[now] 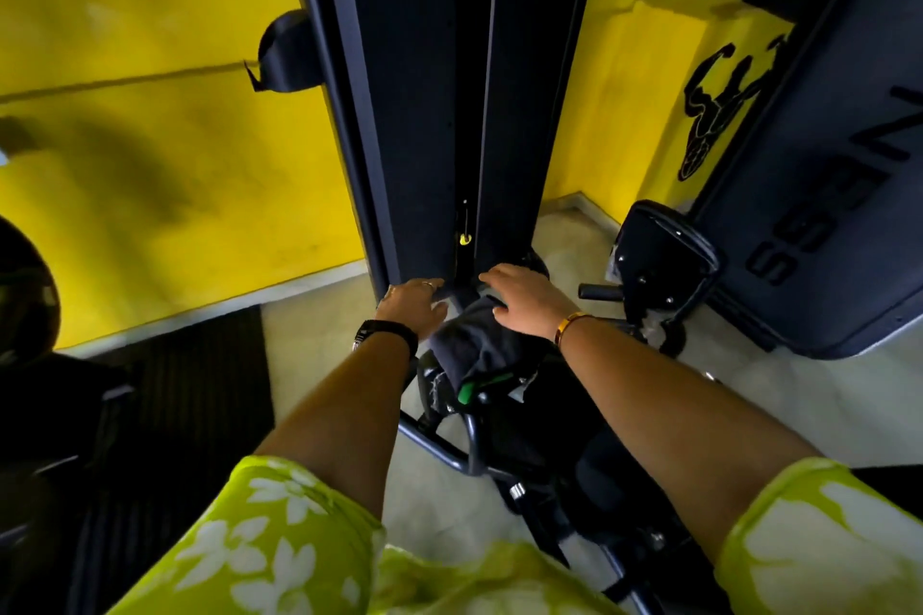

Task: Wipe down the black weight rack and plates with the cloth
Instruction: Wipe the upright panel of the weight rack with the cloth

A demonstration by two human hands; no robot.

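The tall black weight rack (429, 115) stands against the yellow wall (175, 175). At its foot a dark cloth (474, 347) lies bunched on the machine's frame. The right hand (524, 300) rests on the cloth with fingers spread; the left hand (412, 305) touches the rack's base just beside it, grip unclear

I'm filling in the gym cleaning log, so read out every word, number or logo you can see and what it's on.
"NESS": large letters running up the black cover on the right; the word's start is cut off by the frame.
Emblem on the yellow wall: a muscle figure, no readable letters.
Yellow tag on the weight rack: too small to read.
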